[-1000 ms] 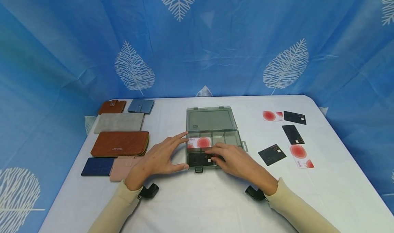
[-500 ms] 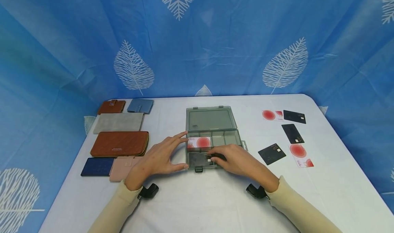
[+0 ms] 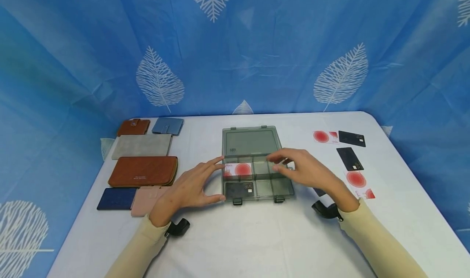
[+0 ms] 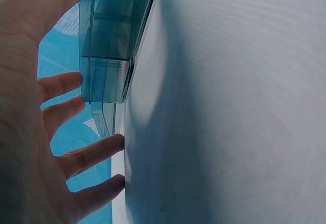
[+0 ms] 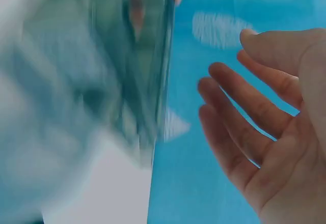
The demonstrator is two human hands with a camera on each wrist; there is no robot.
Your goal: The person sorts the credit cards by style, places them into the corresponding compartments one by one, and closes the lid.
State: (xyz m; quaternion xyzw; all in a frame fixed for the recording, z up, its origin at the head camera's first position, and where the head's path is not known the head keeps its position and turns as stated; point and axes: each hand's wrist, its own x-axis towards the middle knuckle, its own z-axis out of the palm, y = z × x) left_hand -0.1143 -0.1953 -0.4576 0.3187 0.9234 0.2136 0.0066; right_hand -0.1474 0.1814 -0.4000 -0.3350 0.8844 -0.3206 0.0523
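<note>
Smoky grey plastic box (image 3: 257, 176) sits open mid-tabletop (image 3: 235, 237). The right hand (image 3: 306, 172) has lifted off the black card (image 3: 239, 189), now lying in the near-left compartment, and hovers with fingers spread, empty. The left hand (image 3: 189, 188), spread, steadies the box's left wall. The card reads "VIP".

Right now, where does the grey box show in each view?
Head: box at table centre, lid open, between both hands.
Left wrist: box upper left, beside the left hand.
Right wrist: box blurred, left of the right hand.
Shared landmark: the blue leaf curtain.
</note>
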